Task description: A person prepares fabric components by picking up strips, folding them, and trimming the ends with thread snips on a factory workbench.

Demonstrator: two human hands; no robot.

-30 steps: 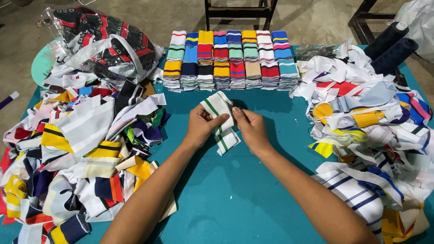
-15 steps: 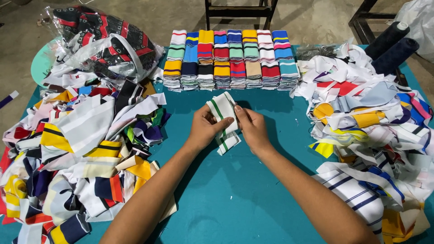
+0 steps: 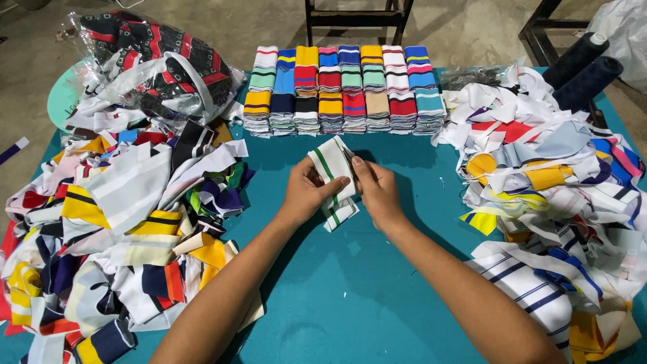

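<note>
Even, fairly bright light is falling from above, casting soft shadows under the arms onto the teal table [image 3: 377, 296]. The plastic bag [image 3: 145, 64] is catching glare. Focus is holding sharp centrally; edges are bending slightly with wide-angle distortion.

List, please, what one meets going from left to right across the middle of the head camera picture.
Loose pile of striped fabric pieces → left hand → white strip with green stripes → right hand → second heap of mixed fabric pieces, all on the teal table.
</note>
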